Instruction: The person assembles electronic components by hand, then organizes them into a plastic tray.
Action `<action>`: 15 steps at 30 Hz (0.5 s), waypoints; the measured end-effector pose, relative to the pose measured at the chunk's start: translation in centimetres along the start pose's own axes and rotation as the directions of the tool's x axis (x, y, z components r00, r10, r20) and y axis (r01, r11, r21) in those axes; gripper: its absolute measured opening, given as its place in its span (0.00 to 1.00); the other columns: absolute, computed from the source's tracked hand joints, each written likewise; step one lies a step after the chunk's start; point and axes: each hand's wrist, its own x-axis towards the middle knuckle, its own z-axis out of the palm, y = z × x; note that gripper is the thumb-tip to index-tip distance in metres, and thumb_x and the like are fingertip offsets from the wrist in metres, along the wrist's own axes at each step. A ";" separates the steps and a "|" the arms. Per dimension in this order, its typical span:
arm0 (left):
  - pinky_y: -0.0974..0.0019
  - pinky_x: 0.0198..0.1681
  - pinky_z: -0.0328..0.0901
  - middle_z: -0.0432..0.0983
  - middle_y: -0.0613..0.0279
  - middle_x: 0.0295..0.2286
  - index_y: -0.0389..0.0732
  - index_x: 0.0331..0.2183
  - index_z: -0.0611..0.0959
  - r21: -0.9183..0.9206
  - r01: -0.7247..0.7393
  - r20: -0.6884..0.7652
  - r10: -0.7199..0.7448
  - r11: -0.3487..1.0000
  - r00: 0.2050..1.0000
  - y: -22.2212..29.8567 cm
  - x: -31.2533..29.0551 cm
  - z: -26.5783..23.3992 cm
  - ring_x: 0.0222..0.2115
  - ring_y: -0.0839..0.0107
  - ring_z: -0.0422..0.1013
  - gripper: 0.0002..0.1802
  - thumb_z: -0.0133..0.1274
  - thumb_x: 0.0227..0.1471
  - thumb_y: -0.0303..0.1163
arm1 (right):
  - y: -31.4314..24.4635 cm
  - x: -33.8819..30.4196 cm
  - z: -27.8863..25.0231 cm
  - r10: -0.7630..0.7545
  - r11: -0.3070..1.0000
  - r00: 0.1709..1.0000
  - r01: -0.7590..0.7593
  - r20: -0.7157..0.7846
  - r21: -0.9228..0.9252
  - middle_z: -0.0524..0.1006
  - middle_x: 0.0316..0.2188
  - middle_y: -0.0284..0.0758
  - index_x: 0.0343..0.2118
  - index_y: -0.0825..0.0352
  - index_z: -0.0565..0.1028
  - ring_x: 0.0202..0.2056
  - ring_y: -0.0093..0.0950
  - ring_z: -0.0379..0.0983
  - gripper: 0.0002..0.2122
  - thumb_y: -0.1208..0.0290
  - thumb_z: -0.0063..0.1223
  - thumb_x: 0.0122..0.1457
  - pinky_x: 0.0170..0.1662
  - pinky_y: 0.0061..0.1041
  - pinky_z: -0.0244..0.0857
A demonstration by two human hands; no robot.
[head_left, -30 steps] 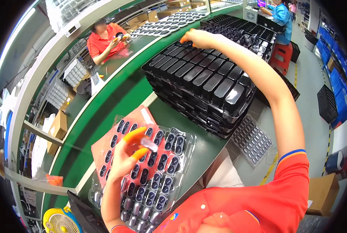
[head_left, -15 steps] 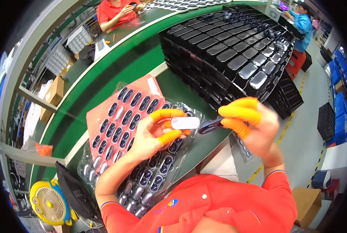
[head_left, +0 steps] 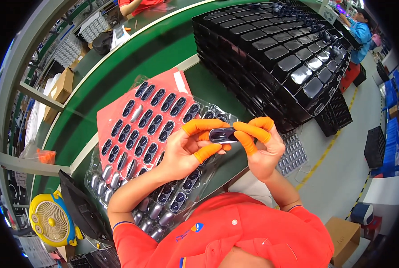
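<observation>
Compared to a moment ago both hands have closed in, left hand and right hand now pinching the small dark oval part together above the clear blister tray.

Factory assembly line. A long green conveyor belt runs past the workstation, with another worker in red seated across it. Stacks of black moulded trays fill the bench (several layers deep); clear blister trays hold rows of identical small parts. Yellow floor marking, blue crates alongside.
</observation>
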 end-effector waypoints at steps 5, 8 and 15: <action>0.67 0.44 0.68 0.68 0.51 0.41 0.29 0.46 0.67 -0.015 -0.011 -0.026 0.011 1.000 1.000 0.0 -0.1 0.1 0.36 0.67 0.72 0.20 0.46 0.49 0.14 | 0.1 0.0 -0.3 0.153 0.978 0.987 -0.160 0.058 0.131 0.69 0.28 0.32 0.32 0.71 0.78 0.28 0.20 0.65 0.10 0.85 0.58 0.44 0.30 0.15 0.61; 0.67 0.44 0.68 0.68 0.52 0.40 0.29 0.46 0.67 -0.025 0.020 -0.031 -0.021 0.999 0.999 -0.1 -0.1 0.0 0.36 0.68 0.72 0.20 0.47 0.48 0.14 | 0.0 0.2 -0.6 0.101 0.993 0.992 -0.106 0.079 0.057 0.69 0.28 0.32 0.32 0.72 0.77 0.28 0.20 0.65 0.10 0.85 0.58 0.44 0.30 0.15 0.61; 0.67 0.41 0.70 0.68 0.51 0.40 0.28 0.44 0.68 0.022 -0.074 -0.051 0.075 0.997 0.996 0.1 0.2 0.5 0.34 0.69 0.72 0.18 0.47 0.48 0.15 | -0.3 0.4 -0.7 0.175 0.970 0.979 -0.190 0.107 0.150 0.69 0.28 0.33 0.32 0.72 0.77 0.28 0.20 0.65 0.10 0.86 0.59 0.43 0.29 0.15 0.61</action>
